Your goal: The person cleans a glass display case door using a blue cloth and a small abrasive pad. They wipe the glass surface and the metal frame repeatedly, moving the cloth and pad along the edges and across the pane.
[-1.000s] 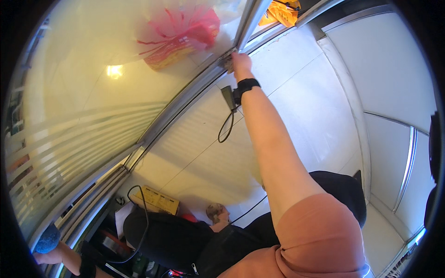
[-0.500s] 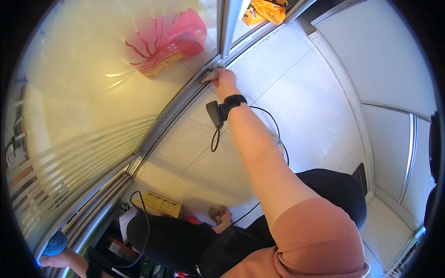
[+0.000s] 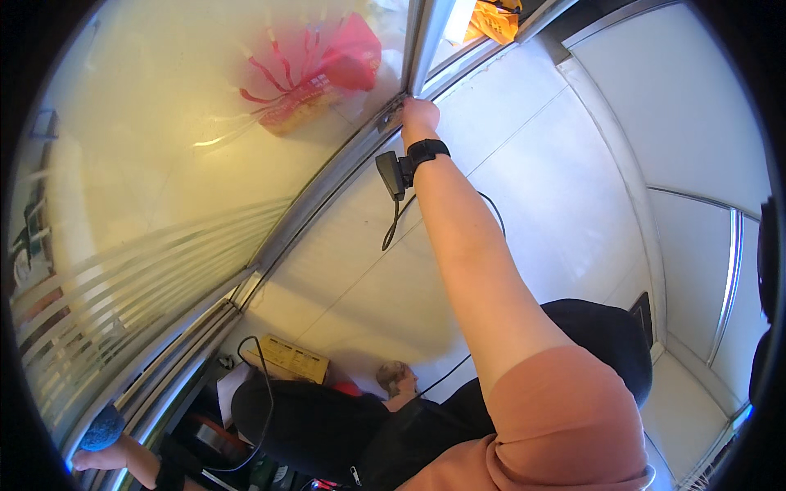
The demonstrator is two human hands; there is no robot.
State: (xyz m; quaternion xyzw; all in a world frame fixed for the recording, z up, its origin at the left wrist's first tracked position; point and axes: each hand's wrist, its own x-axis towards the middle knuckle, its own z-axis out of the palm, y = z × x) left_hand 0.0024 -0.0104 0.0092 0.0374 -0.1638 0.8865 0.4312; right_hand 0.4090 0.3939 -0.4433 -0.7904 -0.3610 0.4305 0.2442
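Note:
My right hand point(image 3: 418, 111) reaches far up and presses against the grey metal frame point(image 3: 327, 184) where it meets an upright bar beside the large glass pane point(image 3: 164, 164). Its fingers are hidden from this side. A black band with a small black device point(image 3: 391, 173) and a dangling cable sits on that wrist. At the lower left edge, my left hand point(image 3: 115, 455) is closed around a blue rounded pad point(image 3: 102, 427) close to the bottom of the frame.
A pink plastic bag point(image 3: 315, 69) shows behind the glass, which has frosted stripes lower down. A white panelled wall point(image 3: 557, 188) runs right of the frame. Below are a yellow box point(image 3: 286, 358), black fabric point(image 3: 303, 421), cables and another person's head point(image 3: 397, 378).
My right hand slid down along the frame, then back up to the corner by the upright bar. The left hand with the blue pad stays at the lower left.

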